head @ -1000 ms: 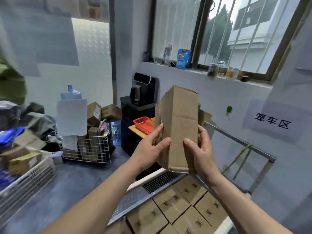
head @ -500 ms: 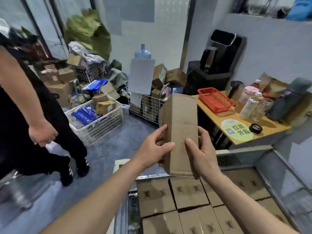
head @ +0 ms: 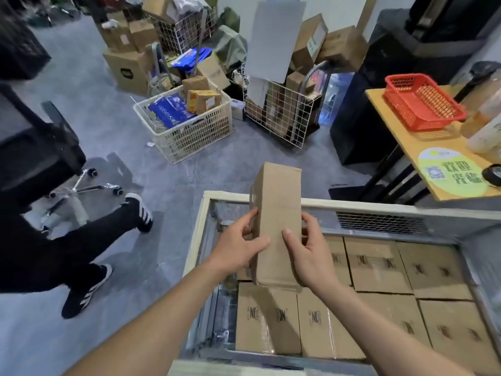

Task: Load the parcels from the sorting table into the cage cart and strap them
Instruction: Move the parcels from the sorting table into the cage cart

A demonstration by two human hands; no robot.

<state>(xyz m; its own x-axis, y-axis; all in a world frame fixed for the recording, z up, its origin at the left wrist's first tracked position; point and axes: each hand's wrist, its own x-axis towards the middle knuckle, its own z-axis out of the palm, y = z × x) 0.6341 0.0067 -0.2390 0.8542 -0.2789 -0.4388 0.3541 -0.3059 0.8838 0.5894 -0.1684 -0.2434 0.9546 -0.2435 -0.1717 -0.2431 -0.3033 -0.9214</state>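
Gripping upright parcel (head: pixel 279 213) with left hand (head: pixel 238 248) at its 9 o'clock edge and right hand (head: pixel 311 256) at 3 o'clock, fingers curled round. Now hovering over cage cart (head: pixel 379 206) after dropping from eye level; judging placement imminent. Filling cart floor: flat boxes (head: pixel 376 267). Holding blue packets (head: pixel 168 112) at 11 o'clock: white crate (head: pixel 195 137)

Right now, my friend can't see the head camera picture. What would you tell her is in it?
The person's left hand and right hand hold a tall brown cardboard box upright over a metal cage cart already lined with flat brown cardboard boxes. Beyond it, a white plastic basket of parcels sits on the grey floor.
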